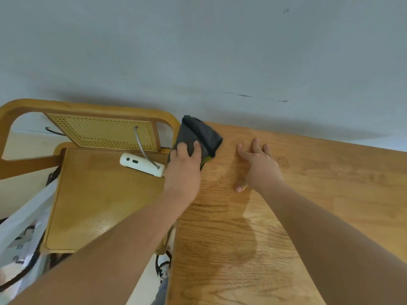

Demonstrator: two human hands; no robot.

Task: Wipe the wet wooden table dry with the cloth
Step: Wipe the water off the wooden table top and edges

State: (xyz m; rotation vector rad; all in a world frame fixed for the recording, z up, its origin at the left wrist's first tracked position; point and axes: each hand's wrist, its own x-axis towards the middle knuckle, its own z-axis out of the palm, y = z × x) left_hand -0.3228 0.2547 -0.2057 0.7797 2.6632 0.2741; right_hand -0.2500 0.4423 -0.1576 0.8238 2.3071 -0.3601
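Now L hand presses cloth at table corner.

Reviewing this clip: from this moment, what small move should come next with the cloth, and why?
Probably drag the cloth back toward the body along the table. The left hand presses it at the far left corner, while a darker patch that looks damp lies nearer the camera. The right hand rests flat on the wood beside the cloth, clear of that path.
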